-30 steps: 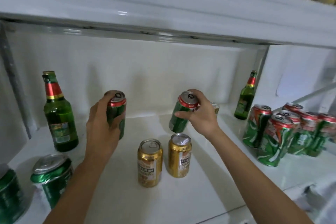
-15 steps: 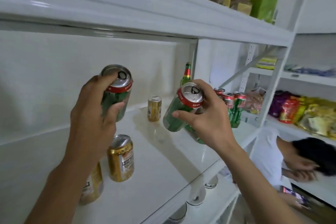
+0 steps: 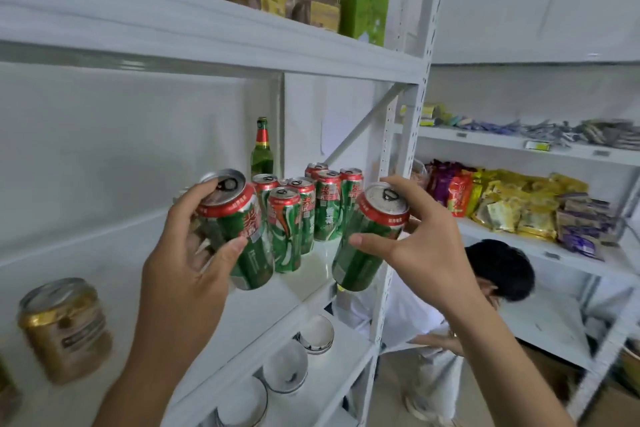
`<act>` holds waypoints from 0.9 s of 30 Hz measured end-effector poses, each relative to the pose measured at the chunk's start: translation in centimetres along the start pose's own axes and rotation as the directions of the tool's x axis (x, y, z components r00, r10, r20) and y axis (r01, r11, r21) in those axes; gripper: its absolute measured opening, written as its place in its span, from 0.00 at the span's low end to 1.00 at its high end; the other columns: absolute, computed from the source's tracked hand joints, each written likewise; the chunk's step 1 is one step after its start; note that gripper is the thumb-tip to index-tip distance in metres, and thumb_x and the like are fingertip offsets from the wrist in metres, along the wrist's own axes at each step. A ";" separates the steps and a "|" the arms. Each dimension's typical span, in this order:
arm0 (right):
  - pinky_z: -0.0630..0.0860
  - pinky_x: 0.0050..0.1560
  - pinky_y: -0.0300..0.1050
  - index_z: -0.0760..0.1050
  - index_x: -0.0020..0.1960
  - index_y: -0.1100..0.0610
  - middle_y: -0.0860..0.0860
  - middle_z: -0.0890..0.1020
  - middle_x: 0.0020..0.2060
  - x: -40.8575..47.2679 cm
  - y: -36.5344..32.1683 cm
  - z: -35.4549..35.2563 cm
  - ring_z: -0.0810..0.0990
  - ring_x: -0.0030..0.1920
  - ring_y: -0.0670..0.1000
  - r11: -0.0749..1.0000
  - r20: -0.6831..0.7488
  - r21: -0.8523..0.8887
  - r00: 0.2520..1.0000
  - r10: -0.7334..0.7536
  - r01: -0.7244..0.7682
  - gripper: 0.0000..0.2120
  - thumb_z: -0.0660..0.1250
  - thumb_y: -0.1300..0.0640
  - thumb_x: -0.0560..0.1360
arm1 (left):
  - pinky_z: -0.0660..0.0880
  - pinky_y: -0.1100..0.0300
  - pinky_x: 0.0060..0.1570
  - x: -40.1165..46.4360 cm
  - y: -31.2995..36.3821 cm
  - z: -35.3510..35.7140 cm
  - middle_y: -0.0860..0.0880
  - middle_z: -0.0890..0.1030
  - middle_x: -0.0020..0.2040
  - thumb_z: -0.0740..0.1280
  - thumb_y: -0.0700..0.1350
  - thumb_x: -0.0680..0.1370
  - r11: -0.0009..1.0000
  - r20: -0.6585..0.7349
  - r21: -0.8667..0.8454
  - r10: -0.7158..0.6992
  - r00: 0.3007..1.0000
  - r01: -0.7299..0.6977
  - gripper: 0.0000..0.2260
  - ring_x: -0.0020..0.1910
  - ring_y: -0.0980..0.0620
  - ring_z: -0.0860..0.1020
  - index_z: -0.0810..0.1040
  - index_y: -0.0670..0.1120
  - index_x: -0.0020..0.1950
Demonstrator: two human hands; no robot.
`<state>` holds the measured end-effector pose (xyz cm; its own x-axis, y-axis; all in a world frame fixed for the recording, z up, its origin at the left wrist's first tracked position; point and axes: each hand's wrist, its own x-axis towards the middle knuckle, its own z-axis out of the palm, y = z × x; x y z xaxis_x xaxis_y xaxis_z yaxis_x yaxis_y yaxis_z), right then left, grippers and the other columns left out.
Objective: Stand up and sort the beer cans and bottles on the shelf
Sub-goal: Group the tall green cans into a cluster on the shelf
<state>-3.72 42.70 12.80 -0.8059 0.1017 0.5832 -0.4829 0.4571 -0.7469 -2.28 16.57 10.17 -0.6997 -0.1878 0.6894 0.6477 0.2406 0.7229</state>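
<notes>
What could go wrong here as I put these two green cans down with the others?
The can in your right hand sits tilted out past the shelf edge, above a crouching person; a slipped grip could drop it on them. The left hand's can is close to the standing cluster, so setting it down carelessly might topple several.

place: small shop/stockroom | evidence: white metal shelving (image 3: 408, 135), snack packets (image 3: 502, 204), beer cans (image 3: 311, 211), jars (image 3: 311, 3)
</notes>
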 end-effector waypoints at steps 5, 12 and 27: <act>0.75 0.49 0.25 0.75 0.60 0.37 0.30 0.81 0.51 0.6 2.9 -1.7 0.80 0.53 0.34 0.999 0.001 -0.013 1.000 0.030 -0.030 0.34 0.86 0.53 0.60 | 0.77 0.74 0.55 -0.2 -0.7 3.7 0.77 0.78 0.57 0.72 0.34 0.77 0.999 0.033 0.016 -0.031 0.999 0.030 0.32 0.57 0.73 0.80 0.72 0.69 0.66; 0.75 0.51 0.26 0.75 0.64 0.41 0.33 0.81 0.52 3.8 5.9 -2.2 0.80 0.54 0.33 0.998 -0.005 -0.003 0.998 0.061 -0.061 0.36 0.87 0.54 0.60 | 0.80 0.67 0.56 1.3 -3.7 7.7 0.72 0.79 0.61 0.73 0.34 0.76 0.997 0.108 -0.037 -0.059 0.992 0.064 0.30 0.59 0.65 0.82 0.73 0.59 0.72; 0.78 0.53 0.34 0.77 0.66 0.45 0.39 0.83 0.55 10.5 14.5 -5.0 0.82 0.53 0.40 0.992 0.015 -0.008 0.992 0.124 -0.124 0.39 0.87 0.53 0.58 | 0.80 0.62 0.59 4.1 -7.9 15.4 0.59 0.80 0.67 0.73 0.32 0.72 0.983 0.098 -0.123 -0.122 0.988 0.133 0.32 0.62 0.61 0.82 0.76 0.58 0.70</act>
<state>-17.50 54.86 9.69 -0.8646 0.1449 0.4811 -0.3762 0.4480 -0.8110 -14.91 28.56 6.52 -0.7994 -0.1213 0.5884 0.5808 0.0943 0.8086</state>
